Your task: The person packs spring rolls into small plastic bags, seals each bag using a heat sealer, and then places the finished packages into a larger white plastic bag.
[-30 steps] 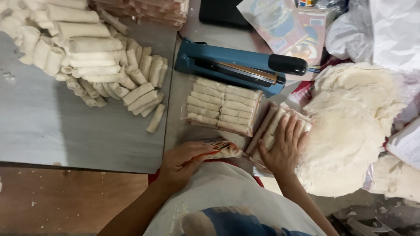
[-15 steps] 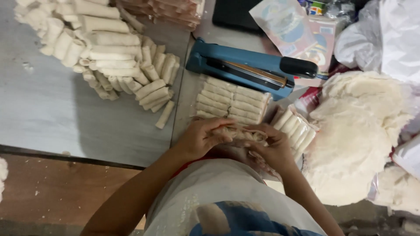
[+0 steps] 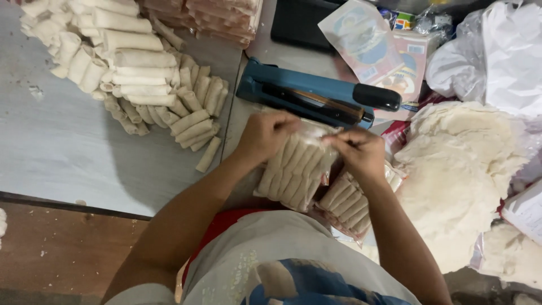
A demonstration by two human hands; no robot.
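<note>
My left hand (image 3: 264, 134) and my right hand (image 3: 360, 152) both pinch the upper edge of a clear plastic bag of pale rolls (image 3: 294, 169), just in front of a blue heat sealer (image 3: 305, 97) with a black handle knob. The rolls lie side by side in the bag. A second filled bag of rolls (image 3: 349, 204) rests under my right wrist, partly hidden by my forearm.
A large heap of loose rolls (image 3: 130, 73) covers the grey table (image 3: 62, 158) at the upper left. Stacked pale wrapper sheets (image 3: 463, 169) lie at the right, with white plastic bags (image 3: 497, 51) and printed packets (image 3: 372, 45) behind. More packed bags (image 3: 214, 14) sit at the top.
Both hands rose from the table's near edge, lifting the bag of rolls toward the sealer. My right hand left the second bag and now grips the first bag's top.
</note>
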